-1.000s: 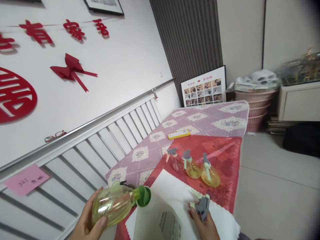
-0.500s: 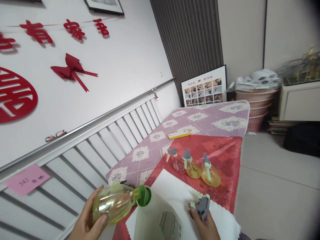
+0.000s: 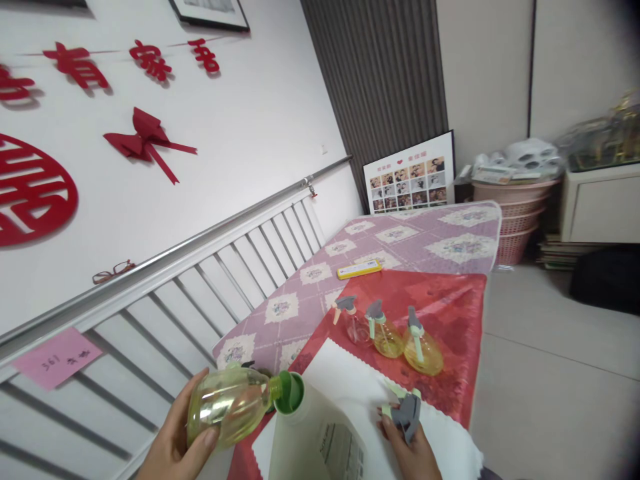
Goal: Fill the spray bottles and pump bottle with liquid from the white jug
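My left hand (image 3: 187, 443) is wrapped round a yellow-green clear bottle (image 3: 227, 407), tipped on its side with its neck at a green funnel (image 3: 291, 392). That funnel sits in the mouth of a large pale jug (image 3: 315, 440) with a printed label. At the right, my right hand (image 3: 411, 448) grips a grey and light-green spray head (image 3: 407, 415) over a white scalloped mat (image 3: 345, 370). Beyond the mat stand three spray bottles: a clear one (image 3: 357, 328), a yellow one (image 3: 387, 340) and another yellow one (image 3: 424, 353) at the right.
A red cloth (image 3: 450, 313) lies over a floral purple tablecloth (image 3: 310, 273), with a yellow-edged box (image 3: 359, 269) on it. White railings (image 3: 200, 300) run along the left, bearing a pink note (image 3: 57, 359). Pink baskets (image 3: 515, 220) stand beyond the table.
Hardly anything differs. The whole view has shifted very slightly; both hands keep their holds, and the bottle stays tipped at the funnel.
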The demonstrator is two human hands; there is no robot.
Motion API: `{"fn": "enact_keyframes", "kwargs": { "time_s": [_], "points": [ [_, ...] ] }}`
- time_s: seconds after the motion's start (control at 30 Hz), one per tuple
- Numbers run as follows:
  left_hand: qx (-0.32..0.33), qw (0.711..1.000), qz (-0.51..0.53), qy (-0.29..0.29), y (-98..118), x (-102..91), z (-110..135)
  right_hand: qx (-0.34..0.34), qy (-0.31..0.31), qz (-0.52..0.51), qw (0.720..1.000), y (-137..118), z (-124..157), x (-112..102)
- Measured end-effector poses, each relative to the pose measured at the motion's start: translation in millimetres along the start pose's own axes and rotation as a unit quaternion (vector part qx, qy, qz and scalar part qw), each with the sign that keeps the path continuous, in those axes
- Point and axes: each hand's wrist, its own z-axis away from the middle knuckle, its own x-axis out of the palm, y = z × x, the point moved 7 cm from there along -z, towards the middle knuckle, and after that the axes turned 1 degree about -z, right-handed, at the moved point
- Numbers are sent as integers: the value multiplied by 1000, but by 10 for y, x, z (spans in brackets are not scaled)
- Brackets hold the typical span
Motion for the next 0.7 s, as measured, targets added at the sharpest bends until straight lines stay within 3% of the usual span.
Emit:
{"fn": "enact_keyframes", "kwargs": {
  "time_s": [0.43, 0.7],
  "points": [
    [26, 999, -12, -38, -59, -22, -84, 25, -11, 3, 1000, 77, -16, 4],
    [42, 996, -53, -60, 12, -28, -96, 26, -11, 8, 1000, 83, -17, 4]
  ]
}}
